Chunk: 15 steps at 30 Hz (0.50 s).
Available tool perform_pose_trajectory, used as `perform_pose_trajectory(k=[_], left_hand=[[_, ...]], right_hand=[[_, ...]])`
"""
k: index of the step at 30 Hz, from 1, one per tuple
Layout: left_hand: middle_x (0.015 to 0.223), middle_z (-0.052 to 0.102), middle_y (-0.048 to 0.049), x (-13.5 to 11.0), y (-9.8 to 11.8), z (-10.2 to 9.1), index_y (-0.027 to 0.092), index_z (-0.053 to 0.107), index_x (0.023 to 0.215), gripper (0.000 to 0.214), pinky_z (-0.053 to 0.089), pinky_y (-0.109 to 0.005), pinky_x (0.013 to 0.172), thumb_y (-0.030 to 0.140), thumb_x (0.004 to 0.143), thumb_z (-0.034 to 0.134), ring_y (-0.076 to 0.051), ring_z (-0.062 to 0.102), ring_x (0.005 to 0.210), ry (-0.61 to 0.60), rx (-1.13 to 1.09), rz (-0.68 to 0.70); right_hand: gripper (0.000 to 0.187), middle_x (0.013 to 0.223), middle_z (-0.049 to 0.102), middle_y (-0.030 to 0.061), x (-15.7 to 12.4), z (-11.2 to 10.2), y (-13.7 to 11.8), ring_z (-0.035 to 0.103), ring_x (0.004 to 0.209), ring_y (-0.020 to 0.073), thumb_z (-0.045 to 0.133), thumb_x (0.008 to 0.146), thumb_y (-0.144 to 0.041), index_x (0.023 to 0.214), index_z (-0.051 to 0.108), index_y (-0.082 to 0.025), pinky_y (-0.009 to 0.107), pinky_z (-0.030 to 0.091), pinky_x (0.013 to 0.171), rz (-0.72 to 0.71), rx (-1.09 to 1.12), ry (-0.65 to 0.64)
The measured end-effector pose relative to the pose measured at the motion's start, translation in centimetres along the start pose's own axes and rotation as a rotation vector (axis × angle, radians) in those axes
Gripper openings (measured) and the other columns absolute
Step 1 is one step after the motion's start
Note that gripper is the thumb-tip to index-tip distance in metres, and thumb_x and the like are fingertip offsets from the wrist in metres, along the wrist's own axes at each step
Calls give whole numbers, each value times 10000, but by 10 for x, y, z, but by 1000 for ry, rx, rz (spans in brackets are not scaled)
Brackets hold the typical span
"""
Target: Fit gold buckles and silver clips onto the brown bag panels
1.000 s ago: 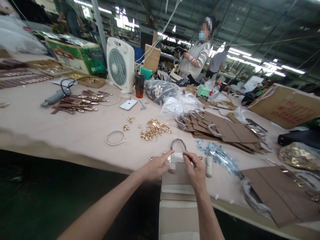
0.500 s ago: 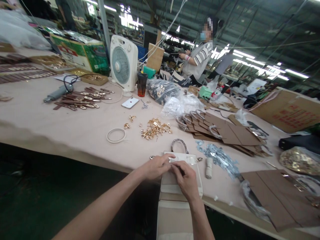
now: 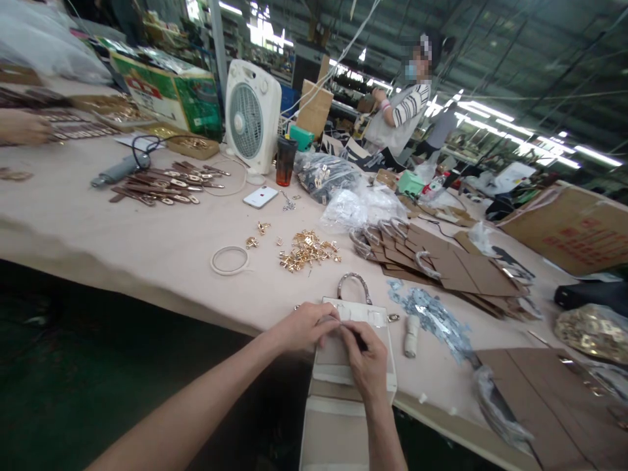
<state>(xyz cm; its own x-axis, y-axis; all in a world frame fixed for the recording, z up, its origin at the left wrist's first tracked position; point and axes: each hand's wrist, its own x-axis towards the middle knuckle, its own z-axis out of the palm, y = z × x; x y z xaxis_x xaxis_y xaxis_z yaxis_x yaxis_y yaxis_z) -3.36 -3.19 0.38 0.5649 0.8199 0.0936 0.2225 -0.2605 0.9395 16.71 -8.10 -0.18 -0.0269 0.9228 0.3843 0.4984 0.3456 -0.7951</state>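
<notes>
A pale handbag panel (image 3: 338, 369) hangs over the table's front edge, its wrapped handle (image 3: 354, 278) pointing away from me. Above the panel, my left hand (image 3: 309, 325) and my right hand (image 3: 364, 353) meet with thumbs and fingertips pinched together. Whatever lies between the fingertips is too small to make out. A metal clasp (image 3: 393, 318) sticks out at the panel's right side. To the right stands a small whitish roll (image 3: 411, 335), beside a heap of thin silvery metal plates (image 3: 434, 317). Beyond the hands lies a pile of gold metal fittings (image 3: 309, 250).
A ring of white tape (image 3: 229, 260), a phone (image 3: 260, 197), a dark cup (image 3: 285, 160) and a fan (image 3: 252, 118) occupy the left and back. Brown bag panels (image 3: 441, 258) are stacked at right. A person (image 3: 400, 118) stands behind; another person's hand (image 3: 24, 127) is at far left.
My fingertips have drawn closer together over the panel, and my left fingers are more curled. The view has shifted slightly. Another person's hand has entered at far left.
</notes>
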Motion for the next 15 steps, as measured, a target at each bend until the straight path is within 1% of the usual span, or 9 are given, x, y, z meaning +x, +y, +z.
perform_pose_trajectory(k=[6, 10, 13, 15], left_hand=[[590, 675, 58, 1, 1, 1, 200, 702, 1103, 250, 510, -198, 692, 379, 1033, 543, -120, 678, 573, -2, 15, 6], [653, 711, 32, 1, 2, 1, 186, 705, 1028, 259, 507, -196, 671, 385, 1031, 540, -119, 686, 581, -12, 14, 13], [635, 705, 25, 0, 2, -1, 174, 694, 1010, 256, 506, -204, 657, 385, 1022, 549, -124, 675, 568, -10, -29, 5], [611, 694, 24, -1, 2, -2, 169, 690, 990, 252, 506, -208, 659, 392, 1008, 574, -125, 665, 566, -2, -81, 3]], right_hand=[[134, 935, 740, 47, 4, -3, -6, 692, 885, 224, 614, 993, -327, 976, 728, -258, 341, 551, 823, -2, -21, -35], [143, 938, 722, 47, 4, -3, -7, 680, 897, 225, 581, 1011, -331, 970, 697, -258, 340, 540, 838, 5, -23, -77], [136, 935, 706, 48, 4, 0, -9, 666, 900, 221, 567, 1015, -314, 956, 674, -254, 332, 530, 833, 2, -16, -87], [137, 920, 692, 47, 4, 4, -9, 656, 882, 217, 550, 1019, -296, 952, 660, -252, 326, 528, 808, -10, -15, -67]])
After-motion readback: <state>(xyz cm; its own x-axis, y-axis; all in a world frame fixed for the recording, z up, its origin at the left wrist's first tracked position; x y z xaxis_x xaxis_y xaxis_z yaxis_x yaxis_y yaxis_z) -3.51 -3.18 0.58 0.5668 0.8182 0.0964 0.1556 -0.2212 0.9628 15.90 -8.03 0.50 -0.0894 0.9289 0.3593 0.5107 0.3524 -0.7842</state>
